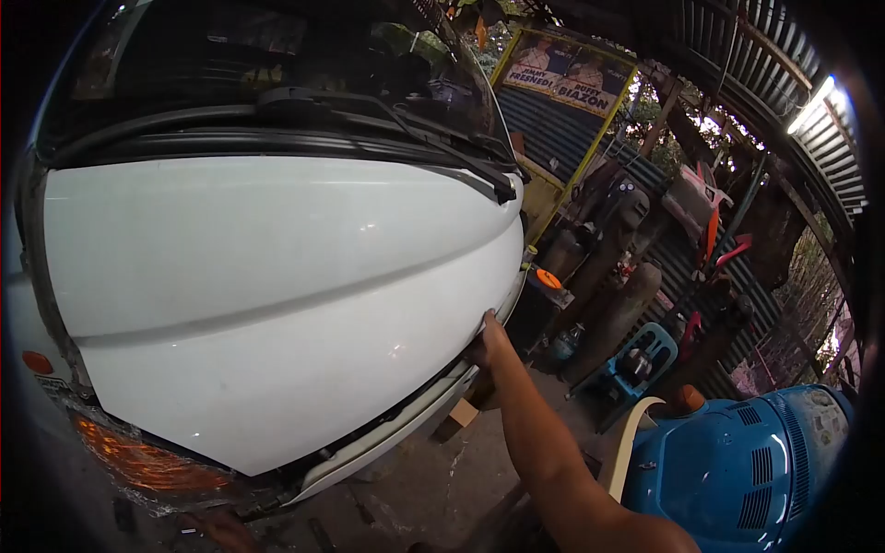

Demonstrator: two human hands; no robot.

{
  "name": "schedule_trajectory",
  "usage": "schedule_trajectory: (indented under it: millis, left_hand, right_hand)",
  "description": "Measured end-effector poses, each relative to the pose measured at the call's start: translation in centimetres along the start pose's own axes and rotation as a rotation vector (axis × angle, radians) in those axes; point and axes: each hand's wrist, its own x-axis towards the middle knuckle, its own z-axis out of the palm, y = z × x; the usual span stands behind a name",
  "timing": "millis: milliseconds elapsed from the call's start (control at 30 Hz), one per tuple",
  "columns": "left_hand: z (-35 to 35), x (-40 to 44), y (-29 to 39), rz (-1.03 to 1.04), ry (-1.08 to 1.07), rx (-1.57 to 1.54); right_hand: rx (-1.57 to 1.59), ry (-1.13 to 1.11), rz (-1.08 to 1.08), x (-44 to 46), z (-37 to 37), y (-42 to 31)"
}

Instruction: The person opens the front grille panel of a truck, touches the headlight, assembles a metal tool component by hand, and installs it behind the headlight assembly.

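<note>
A white vehicle hood (pixel 277 249) fills much of the view, its front edge slightly apart from the panel below. My right hand (pixel 483 339) grips that edge near the far corner, thumb on top and fingers hidden underneath. Low at the bottom, in shadow, my left hand (pixel 226 532) is near the bumper below the headlight. Its fingers look curled beside a small shiny piece (pixel 190 531) that I cannot name. The orange-tinted headlight (pixel 147 456) is wrapped in clear plastic.
On the right stands a blue rounded car body (pixel 765 461) with vents. Behind it are a blue plastic chair (pixel 645 355), tall gas cylinders (pixel 627 304) and a corrugated metal wall (pixel 572 129). A cardboard box (pixel 454 419) lies on the floor below the hood.
</note>
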Motion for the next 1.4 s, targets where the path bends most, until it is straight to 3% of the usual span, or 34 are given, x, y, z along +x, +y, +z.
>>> schedule_trajectory:
  millis: [33, 67, 100, 167, 233, 300, 500, 600, 700, 767, 800, 900, 933, 1000, 1067, 1100, 1167, 1200, 1233, 1300, 1400]
  left_hand:
    - [0.8, -0.1, 2.2, 0.032, -0.295, -0.625]
    - [0.4, 2.1, 1.3, 0.101, -0.458, -0.930]
    - [0.1, 4.7, 0.5, 0.123, -0.656, -1.227]
    - [-1.6, 3.1, -2.5, -0.555, 0.215, -0.654]
    - [1.3, 1.8, 2.8, -0.529, 0.285, -0.595]
    - [1.8, 2.0, 3.9, -0.481, 0.341, -0.532]
    - [-0.8, 0.9, -1.3, -0.493, 0.245, -0.587]
    - [-0.7, 1.0, -1.6, -0.489, 0.367, -0.683]
    - [-4.1, -0.2, -6.2, -0.579, 0.184, -0.582]
    - [-3.6, -0.2, -5.4, -0.556, 0.205, -0.600]
    - [-3.0, -0.2, -4.5, -0.547, 0.217, -0.605]
    - [-3.1, -0.3, -3.0, -0.614, 0.255, -0.579]
    - [-3.2, -0.4, -3.5, -0.596, 0.259, -0.610]
    - [-2.5, 0.0, -2.1, -0.577, 0.262, -0.635]
    - [-0.1, 0.8, 1.7, -0.587, 0.354, -0.644]
    - [0.5, 1.0, 2.4, -0.589, 0.383, -0.649]
    - [0.3, 0.8, 1.3, -0.547, 0.425, -0.617]
    - [-0.6, 0.6, 0.0, -0.544, 0.423, -0.617]
    - [-2.2, 0.2, -2.6, -0.564, 0.384, -0.606]
    - [-5.7, -0.2, -7.7, -0.585, 0.331, -0.589]
    - [-5.2, -0.3, -7.7, -0.552, 0.281, -0.440]
  right_hand:
    - [-0.110, 0.094, -0.037, -1.9, 1.6, -1.0]
    - [-0.220, 0.186, -0.075, -3.0, 2.7, -1.8]
    - [-0.137, 0.156, -0.074, -1.7, 4.2, 1.2]
    - [-0.227, 0.183, -0.020, -2.7, 4.2, 1.0]
    - [-0.202, 0.209, 0.000, -3.2, 4.3, 0.3]
    - [-0.155, 0.223, 0.022, -2.9, 4.8, 0.3]
    - [-0.093, 0.291, 0.097, -2.2, 4.9, -0.2]
    - [-0.153, 0.300, 0.097, -2.7, 5.1, -0.1]
    - [-0.208, 0.310, 0.107, -1.7, 4.2, -0.6]
    - [-0.435, 0.166, 0.148, -1.3, 1.7, -2.1]
    - [-0.574, -0.022, 0.115, -1.2, 0.3, -3.0]
    - [-0.468, -0.139, 0.202, -2.5, -0.3, -5.5]
    - [-1.373, -0.242, 0.218, -4.4, 2.0, -6.5]
    - [-2.275, -0.342, 0.201, -5.6, 1.9, -6.4]
    - [-2.294, -0.287, -0.374, -6.8, -1.4, -4.4]
    - [-2.294, -0.284, -0.377, -7.0, -2.4, -3.8]
    - [-1.847, -0.310, -0.472, -6.8, -3.3, -3.1]
    - [-1.792, -0.331, -0.512, -5.1, -5.1, -3.2]
    - [-1.789, -0.332, -0.513, -5.2, -3.8, -3.5]
    - [-2.109, -0.186, -0.224, -6.9, 1.0, -4.0]
    - [-2.013, -0.183, -0.233, -4.9, -0.3, -4.2]
